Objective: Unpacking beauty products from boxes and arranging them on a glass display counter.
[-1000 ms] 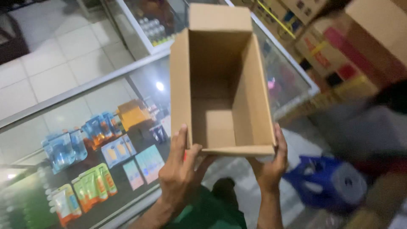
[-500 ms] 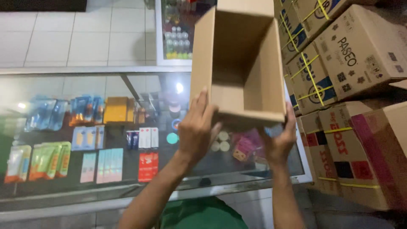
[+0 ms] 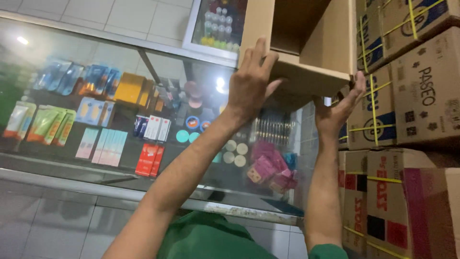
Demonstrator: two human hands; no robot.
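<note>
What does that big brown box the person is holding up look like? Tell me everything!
The cardboard box is plain brown, open and looks empty inside; its top is cut off by the picture. It is held up high and tilted, its opening facing the camera. The left hand presses flat on its left wall, and the right hand props its lower right edge. Strapped cartons stand stacked beside it.

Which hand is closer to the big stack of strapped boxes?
Right. The right hand grips the open cardboard box right beside the strapped boxes; the left hand holds its far side, away from them.
</note>
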